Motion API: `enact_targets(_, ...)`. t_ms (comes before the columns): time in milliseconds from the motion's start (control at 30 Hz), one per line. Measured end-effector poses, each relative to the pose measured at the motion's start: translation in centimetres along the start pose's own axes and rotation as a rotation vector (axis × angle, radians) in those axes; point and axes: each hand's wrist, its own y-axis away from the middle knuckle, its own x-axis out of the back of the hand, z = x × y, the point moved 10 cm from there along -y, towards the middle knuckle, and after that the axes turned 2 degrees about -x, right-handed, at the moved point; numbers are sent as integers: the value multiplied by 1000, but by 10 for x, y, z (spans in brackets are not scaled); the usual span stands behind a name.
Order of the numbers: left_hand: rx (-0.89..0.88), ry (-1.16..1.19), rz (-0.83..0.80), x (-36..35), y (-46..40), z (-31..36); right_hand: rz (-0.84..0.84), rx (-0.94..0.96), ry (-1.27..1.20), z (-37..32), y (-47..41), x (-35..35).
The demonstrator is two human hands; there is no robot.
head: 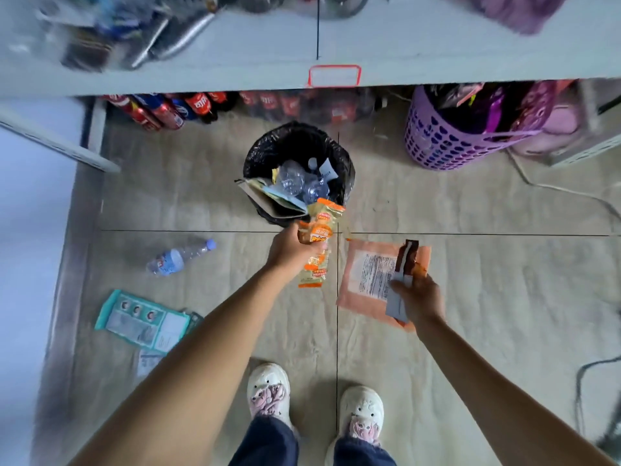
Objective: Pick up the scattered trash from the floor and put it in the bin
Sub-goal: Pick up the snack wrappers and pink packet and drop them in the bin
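Observation:
The bin, lined with a black bag, stands in the middle of the floor and holds crushed clear bottles, paper and cardboard. My left hand grips several orange snack wrappers just in front of the bin's near rim. My right hand holds a brown wrapper and a small grey-white packet above a flat orange packet that lies on the floor. A clear plastic bottle lies on the floor at the left. A teal leaflet lies nearer, with white papers beside it.
A grey desk edge runs across the top, with cola bottles stored underneath. A purple perforated basket stands at the right. Cables trail over the right floor. My two white shoes stand on the tiles at the bottom.

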Motion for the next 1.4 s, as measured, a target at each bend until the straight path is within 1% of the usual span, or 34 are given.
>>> enact_targets(100,18,43,89,38,-12,21,-42,40,-281,-69,8,9)
enact_targets(200,24,63,134,65,-34,31,-160,33,-541,-127,4,-7)
enact_targets(267,35,20,155,79,-55,33,-241,16,-669,-162,-3,-22)
enact_targets(333,72,-22,149,92,-79,31,-337,-30,-721,-192,-13,-46)
enact_targets(400,89,-28,119,102,-102,28,-379,-58,-667,-212,-30,-71)
enact_targets(500,89,-102,110,120,-139,27,-316,-14,-475,-237,-58,-102)
enact_targets(567,87,-188,75,126,-160,27,-243,22,-327,-249,-73,-117)
enact_targets(667,53,-343,15,128,-190,28,-61,143,-47,-267,-89,-127)
enact_targets(800,34,-515,-23,121,-211,31,22,230,229,-278,-98,-138)
enact_targets(867,8,-593,-65,110,-215,34,86,308,422,-287,-101,-138)
enact_targets(900,-15,-635,-95,102,-214,36,98,347,508,-289,-102,-138)
enact_targets(967,-54,-714,-166,87,-214,35,65,345,606,-287,-107,-143)
enact_targets(1033,-73,-780,-219,78,-214,33,-33,278,619,-278,-110,-148)
enact_targets(1067,-94,-810,-220,77,-213,34,-72,267,606,-277,-109,-149)
enact_targets(1167,-219,-857,-205,70,-211,47,-96,307,604,-279,-105,-147)
enact_targets(1200,-230,-847,-225,68,-210,48,-124,296,616,-275,-105,-149)
enact_targets(1267,-189,-785,-251,67,-211,45,-157,271,581,-269,-107,-151)
enact_targets(1333,-182,-726,-200,72,-213,51,-71,298,471,-274,-107,-141)
enact_targets(1400,-249,-701,-123,79,-212,65,21,331,384,-281,-104,-129)
